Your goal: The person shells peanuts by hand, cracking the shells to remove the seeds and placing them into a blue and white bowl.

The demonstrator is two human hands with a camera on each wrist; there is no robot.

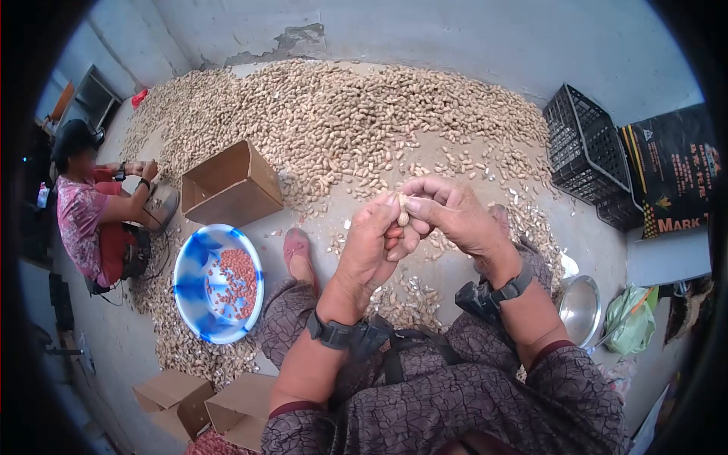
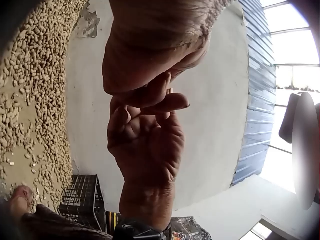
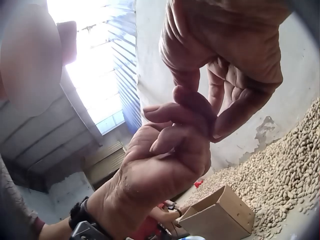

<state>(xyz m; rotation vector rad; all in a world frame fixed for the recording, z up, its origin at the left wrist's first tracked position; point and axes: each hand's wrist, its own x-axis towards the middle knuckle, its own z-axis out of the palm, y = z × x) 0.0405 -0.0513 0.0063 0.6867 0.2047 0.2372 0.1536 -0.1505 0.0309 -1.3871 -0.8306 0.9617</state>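
An unshelled peanut [image 1: 403, 215] is pinched between the fingertips of both hands in the head view. My left hand [image 1: 365, 241] grips its left side, and a few reddish peanut kernels [image 1: 392, 236] lie in the curled fingers below. From the other side, my right hand [image 1: 464, 226] holds the peanut with thumb and forefinger. In the left wrist view the left hand [image 2: 155, 60] is above the right hand [image 2: 150, 145], their fingertips meeting; the peanut is hidden there. The right wrist view has the right hand [image 3: 230, 45] over the left hand [image 3: 160, 165], hiding the peanut too.
A heap of unshelled peanuts [image 1: 334, 114] spreads along the wall. Left are a cardboard box [image 1: 262, 186] and a blue-white basin [image 1: 189, 299] with reddish kernels; another person [image 1: 87, 208] sits beyond. Right stand a black crate [image 1: 584, 144] and a metal bowl [image 1: 581, 309].
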